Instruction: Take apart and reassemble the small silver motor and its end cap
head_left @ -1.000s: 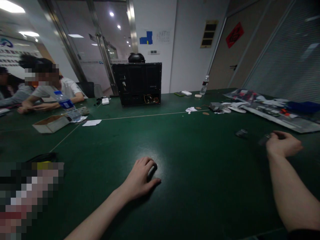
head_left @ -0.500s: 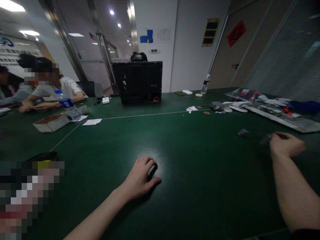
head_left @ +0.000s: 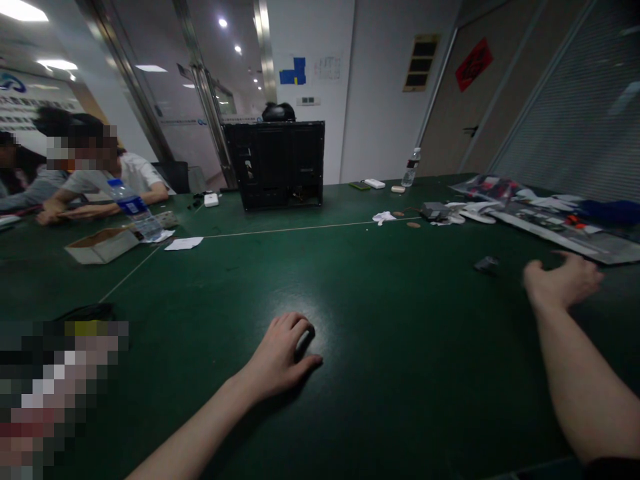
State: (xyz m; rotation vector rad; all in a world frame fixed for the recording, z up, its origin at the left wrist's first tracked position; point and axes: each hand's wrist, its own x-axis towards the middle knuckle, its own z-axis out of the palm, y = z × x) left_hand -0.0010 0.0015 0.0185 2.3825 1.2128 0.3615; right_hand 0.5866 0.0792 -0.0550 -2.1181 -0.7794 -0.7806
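My left hand [head_left: 290, 353] rests on the green tabletop [head_left: 380, 320], fingers loosely bent and thumb held apart, with nothing seen in it. On the right, my right hand [head_left: 565, 283] is raised over the table, thumb and fingers spread. It is slightly blurred, and no object shows between the fingers. Just left of it lies a small dark object [head_left: 486, 265], partly see-through, whose kind I cannot make out. Whatever is behind the right hand is hidden.
A black computer case [head_left: 283, 167] stands at the back. A tilted water bottle [head_left: 135, 210] and an open box [head_left: 103, 245] are at left, near a seated person [head_left: 140, 177]. Another bottle [head_left: 411, 168] stands far right of centre. Papers and parts cover a board [head_left: 610, 250] at right.
My right hand has shifted a little left and its fingers have spread apart. The blurred dark thing at its fingertips no longer shows. My left hand stays in place.
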